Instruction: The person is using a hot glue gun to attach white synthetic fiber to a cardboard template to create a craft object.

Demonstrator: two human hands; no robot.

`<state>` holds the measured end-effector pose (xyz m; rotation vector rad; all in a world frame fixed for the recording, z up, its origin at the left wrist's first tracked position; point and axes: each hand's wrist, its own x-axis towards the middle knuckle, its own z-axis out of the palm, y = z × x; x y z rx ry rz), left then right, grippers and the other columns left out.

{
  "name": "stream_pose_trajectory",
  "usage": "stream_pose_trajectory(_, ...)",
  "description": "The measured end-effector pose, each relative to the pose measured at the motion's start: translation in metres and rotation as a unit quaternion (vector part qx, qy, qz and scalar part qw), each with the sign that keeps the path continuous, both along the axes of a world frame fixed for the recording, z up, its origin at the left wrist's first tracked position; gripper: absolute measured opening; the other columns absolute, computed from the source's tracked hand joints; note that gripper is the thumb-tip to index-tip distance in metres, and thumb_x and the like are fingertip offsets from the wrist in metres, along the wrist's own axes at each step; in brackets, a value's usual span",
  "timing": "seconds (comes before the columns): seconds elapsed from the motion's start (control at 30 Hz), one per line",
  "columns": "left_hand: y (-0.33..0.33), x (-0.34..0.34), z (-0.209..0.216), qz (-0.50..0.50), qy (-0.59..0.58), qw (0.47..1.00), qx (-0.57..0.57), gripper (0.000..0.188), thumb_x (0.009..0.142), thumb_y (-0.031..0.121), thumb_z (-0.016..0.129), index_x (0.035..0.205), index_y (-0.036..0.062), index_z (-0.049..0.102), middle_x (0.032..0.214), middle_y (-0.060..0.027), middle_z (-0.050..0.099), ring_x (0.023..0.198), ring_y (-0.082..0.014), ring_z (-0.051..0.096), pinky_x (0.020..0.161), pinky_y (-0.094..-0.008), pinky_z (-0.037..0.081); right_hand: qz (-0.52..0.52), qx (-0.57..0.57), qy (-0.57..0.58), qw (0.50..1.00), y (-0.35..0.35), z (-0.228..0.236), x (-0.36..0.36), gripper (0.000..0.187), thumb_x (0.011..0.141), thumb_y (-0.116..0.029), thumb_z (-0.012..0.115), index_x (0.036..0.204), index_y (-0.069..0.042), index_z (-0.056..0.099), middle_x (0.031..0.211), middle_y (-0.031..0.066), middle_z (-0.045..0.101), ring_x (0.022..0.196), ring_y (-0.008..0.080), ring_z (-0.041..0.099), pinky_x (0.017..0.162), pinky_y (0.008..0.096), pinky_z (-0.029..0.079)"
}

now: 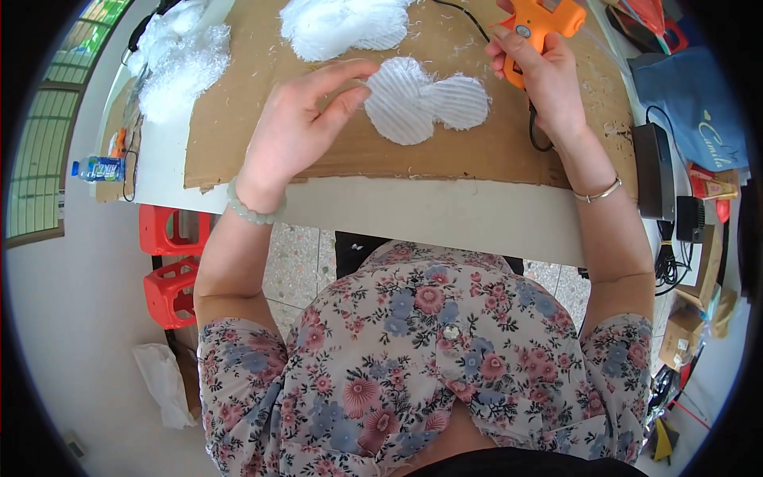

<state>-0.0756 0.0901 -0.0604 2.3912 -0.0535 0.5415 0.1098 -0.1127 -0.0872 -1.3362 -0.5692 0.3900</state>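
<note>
Spread across the table [445, 211], with a bare white strip along the near edge: a sheet of brown cardboard [238, 159]. Toward the far left corner, a heap of white fibre [183, 71]; at the left edge, a blue-capped bottle [98, 168]. At the far edge, a fluffy white bundle [342, 30]. By the right edge, a black box [653, 171] and, farther out, a blue bag [687, 111]. Midway along the near edge, set back on the cardboard: a ribbed, two-lobed white piece [401, 103]. Left hand [298, 127] left of it, thumb and forefinger apart, tips at its rim; contact impossible to tell. Right hand [552, 87] toward the far right corner, fingers clamped around an orange glue gun [539, 32].
</note>
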Motion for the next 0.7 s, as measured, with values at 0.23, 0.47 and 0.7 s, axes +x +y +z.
stream_pose_trajectory(0.23,0.032,0.014,-0.038,0.134,0.053,0.989,0.03,0.029,0.084,0.028,0.064,0.101,0.0036,0.066,0.087,-0.0122,0.068,0.077,-0.0266,0.064,0.07,-0.0341,0.051,-0.008,-0.178,-0.238,0.955,-0.005,0.0,0.0,0.028,0.085,-0.019,0.065,0.107,-0.002,0.058,0.084,0.0025,0.061,0.073,0.0096,0.055,0.069,0.0249,0.047)
stream_pose_trajectory(0.47,0.023,0.051,-0.047,0.087,0.091,0.992,-0.014,0.026,0.079,0.029,0.066,0.09,0.0051,0.068,0.077,-0.01,0.066,0.072,-0.0244,0.063,0.067,-0.0331,0.05,-0.026,-0.235,-0.408,0.882,0.0,-0.004,-0.014,0.028,0.084,-0.017,0.067,0.105,0.0,0.058,0.081,0.0049,0.064,0.069,0.011,0.057,0.064,0.027,0.048)
stream_pose_trajectory(0.7,0.013,0.03,-0.042,0.119,0.034,0.987,-0.098,0.015,0.078,0.014,0.062,0.089,0.0055,0.064,0.068,-0.0082,0.063,0.063,-0.0233,0.061,0.063,-0.0331,0.049,-0.039,-0.259,-0.524,0.81,0.008,-0.02,-0.024,0.039,0.08,-0.016,0.068,0.115,-0.004,0.058,0.09,0.0168,0.065,0.076,0.032,0.063,0.067,0.0349,0.052)
